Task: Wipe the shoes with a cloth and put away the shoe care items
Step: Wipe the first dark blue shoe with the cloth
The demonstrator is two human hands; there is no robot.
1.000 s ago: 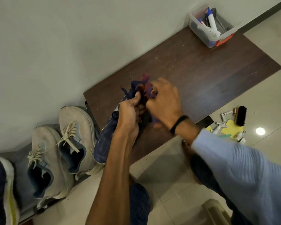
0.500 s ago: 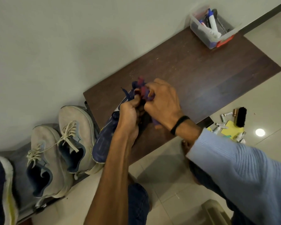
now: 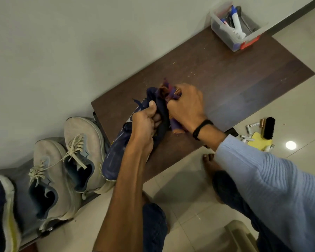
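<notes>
Navy shoe (image 3: pixel 115 155): over the table's (image 3: pixel 225 75) 7 o'clock corner, long axis 7 to 1 o'clock.
Left hand (image 3: pixel 144 124): curled tight round its upper end.
Right hand (image 3: pixel 187 106): just at 2 o'clock of the left hand, clutching the purple cloth (image 3: pixel 171 91) against the shoe.
Grey shoes (image 3: pixel 76 151): 9 o'clock.
Brush (image 3: pixel 268 127): on the floor, 3 o'clock.
Plastic box (image 3: pixel 235 30): 1 o'clock, well apart.

I see a navy shoe (image 3: pixel 115 157), and against it a cloth (image 3: pixel 171 92) in purple and maroon with orange stripes. The counter (image 3: pixel 225 79) is dark brown with wood grain. The two sneakers (image 3: pixel 80 135) are beige-grey, with cream laces and blue-grey linings. The sleeve (image 3: pixel 271 188) is pale blue and ribbed, the wristband (image 3: pixel 201 128) black. Floor tiles (image 3: pixel 298 106) are cream, the pad (image 3: pixel 258 140) yellow, the brush (image 3: pixel 268 128) black.
</notes>
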